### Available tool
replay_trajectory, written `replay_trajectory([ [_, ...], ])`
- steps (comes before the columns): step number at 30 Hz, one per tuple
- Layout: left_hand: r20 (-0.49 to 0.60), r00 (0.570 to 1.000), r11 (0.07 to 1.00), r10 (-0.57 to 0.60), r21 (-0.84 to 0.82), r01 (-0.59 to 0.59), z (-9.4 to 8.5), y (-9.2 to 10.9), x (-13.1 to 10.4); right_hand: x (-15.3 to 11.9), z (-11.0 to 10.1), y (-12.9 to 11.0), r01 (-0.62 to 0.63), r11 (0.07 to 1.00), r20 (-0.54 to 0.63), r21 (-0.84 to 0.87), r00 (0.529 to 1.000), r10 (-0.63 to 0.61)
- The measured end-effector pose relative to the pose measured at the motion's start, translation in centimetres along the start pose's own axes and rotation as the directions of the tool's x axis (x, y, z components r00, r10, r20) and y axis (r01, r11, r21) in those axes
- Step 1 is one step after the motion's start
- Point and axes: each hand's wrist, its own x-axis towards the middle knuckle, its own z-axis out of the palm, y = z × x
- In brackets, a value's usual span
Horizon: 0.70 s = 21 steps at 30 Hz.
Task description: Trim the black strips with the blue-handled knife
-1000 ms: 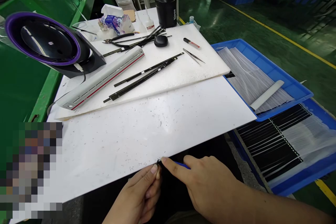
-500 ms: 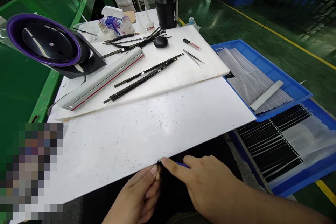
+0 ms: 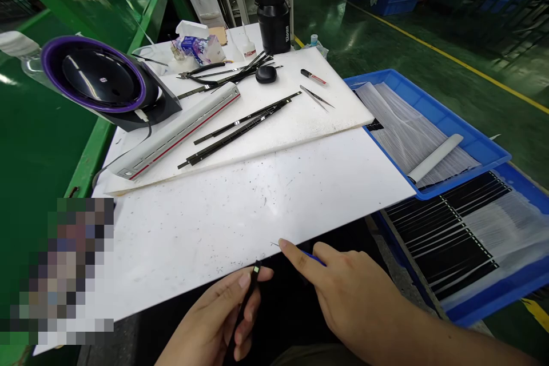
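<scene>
Low in the view, my left hand pinches a narrow black strip between thumb and fingers. A small pale patch shows near the strip's upper end. My right hand grips a slim tool with a blue handle. Its thin pointed metal tip reaches out beyond the index fingertip, over the edge of the white table, apart from the strip. Most of the handle is hidden in the palm. More dark strips lie on the white foam board, with tweezers beside them.
A grey bar with a red line crosses the board, near a purple-rimmed fan. Pliers, a black case and a black bottle stand or lie farther back. Blue trays hold strips and sheeting at right.
My right hand has moved up and right, taking the tool's tip off the strip's end. My left hand has turned, so more of the strip shows. The view has shifted slightly.
</scene>
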Motion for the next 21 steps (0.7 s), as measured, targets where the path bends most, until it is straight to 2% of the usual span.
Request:
replay_trajectory([
  [7, 0.019, 0.998, 0.998, -0.055, -0.025, 0.055, -0.4, -0.1, 0.9, 0.5, 0.4, -0.8, 0.012, 0.998, 0.024, 0.066, 1.000, -0.014],
  [11, 0.033, 0.998, 0.999, -0.048, -0.018, 0.049, -0.3, -0.2, 1.1, 0.6, 0.5, -0.8, 0.016, 0.998, 0.018, 0.061, 1.000, -0.017],
  [21, -0.003, 0.998, 0.997, -0.067, 0.037, 0.068, 0.4, 0.0, 0.7, 0.8, 0.5, -0.8, 0.062, 0.995, 0.046, 0.077, 0.997, -0.065],
])
